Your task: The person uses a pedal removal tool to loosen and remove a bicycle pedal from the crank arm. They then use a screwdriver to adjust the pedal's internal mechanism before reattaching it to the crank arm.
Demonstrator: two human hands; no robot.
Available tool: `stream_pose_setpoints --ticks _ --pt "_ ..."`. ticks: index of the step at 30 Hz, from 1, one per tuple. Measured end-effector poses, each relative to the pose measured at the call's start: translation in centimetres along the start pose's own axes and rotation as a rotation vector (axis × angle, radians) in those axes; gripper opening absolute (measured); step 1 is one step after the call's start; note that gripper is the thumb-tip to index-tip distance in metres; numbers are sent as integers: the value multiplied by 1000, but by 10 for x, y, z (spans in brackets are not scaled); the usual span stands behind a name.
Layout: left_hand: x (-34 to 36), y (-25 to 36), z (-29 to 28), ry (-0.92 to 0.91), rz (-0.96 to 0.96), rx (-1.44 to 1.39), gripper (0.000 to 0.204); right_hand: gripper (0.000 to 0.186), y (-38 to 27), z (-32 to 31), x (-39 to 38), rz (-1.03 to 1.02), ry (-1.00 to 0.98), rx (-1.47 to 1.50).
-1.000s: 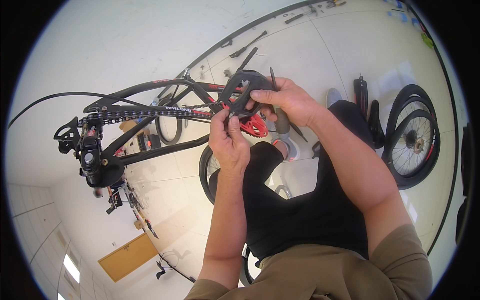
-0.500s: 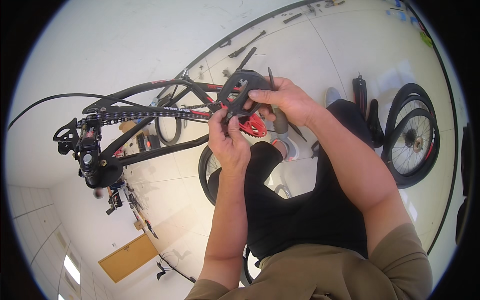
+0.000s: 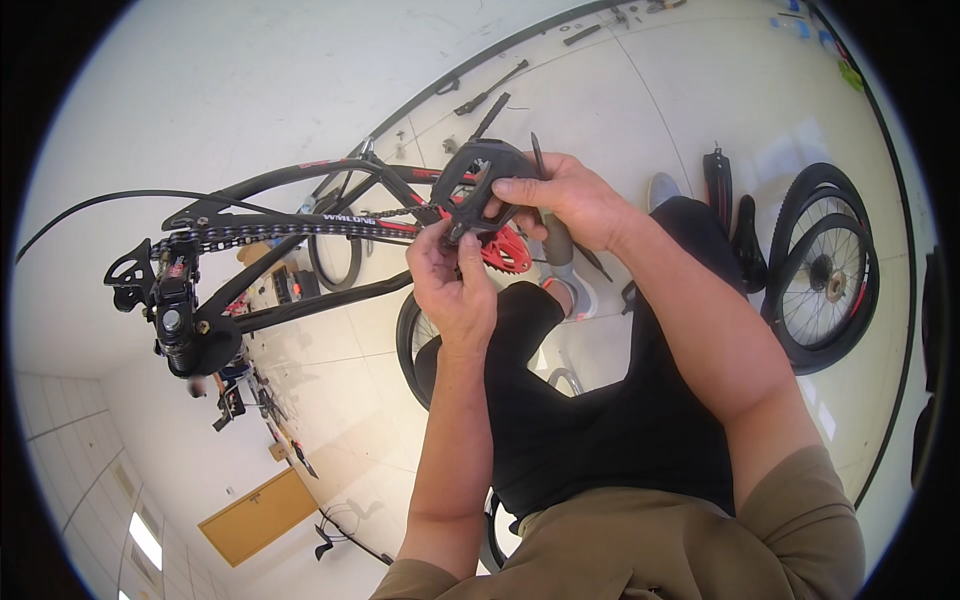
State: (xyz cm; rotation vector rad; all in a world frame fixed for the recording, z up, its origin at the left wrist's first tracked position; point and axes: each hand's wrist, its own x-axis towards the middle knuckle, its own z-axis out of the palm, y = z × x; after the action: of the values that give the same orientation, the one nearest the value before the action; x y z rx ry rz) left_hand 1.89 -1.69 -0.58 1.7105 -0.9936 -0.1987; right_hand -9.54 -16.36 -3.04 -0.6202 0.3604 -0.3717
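Note:
A black pedal (image 3: 475, 170) sits at the red chainring (image 3: 508, 250) of a black bicycle frame (image 3: 280, 315). My right hand (image 3: 570, 200) grips the pedal, thumb laid across its body. My left hand (image 3: 450, 280) has thumb and fingers closed at the pedal's lower end, near the spindle; exactly what they pinch is too small to make out. A thin dark rod (image 3: 535, 150) shows behind my right hand, partly hidden. The chain (image 3: 250, 237) runs left to the rear derailleur (image 3: 175, 290).
Wheels with tyres (image 3: 820, 270) lie to the right beside a black saddle (image 3: 747, 240) and a fork (image 3: 718, 175). Loose tools (image 3: 580, 35) and small parts line the floor's far edge. My legs and a shoe (image 3: 580, 300) are below the frame. A wooden door (image 3: 255, 515) shows lower left.
Both hands and the pedal have shifted very slightly up and left in the view. The grip looks the same.

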Motion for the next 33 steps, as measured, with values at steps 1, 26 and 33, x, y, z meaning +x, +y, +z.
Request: stream_pose_setpoints --ticks 1,26,33 --pt "0 -1 -3 -27 -11 29 27 22 0 0 0 1 -2 1" --pt "15 7 -7 0 241 345 17 23 -2 1 1 -5 -25 72" --pt "24 2 -15 -42 352 388 22 25 -2 -1 1 5 -29 77"
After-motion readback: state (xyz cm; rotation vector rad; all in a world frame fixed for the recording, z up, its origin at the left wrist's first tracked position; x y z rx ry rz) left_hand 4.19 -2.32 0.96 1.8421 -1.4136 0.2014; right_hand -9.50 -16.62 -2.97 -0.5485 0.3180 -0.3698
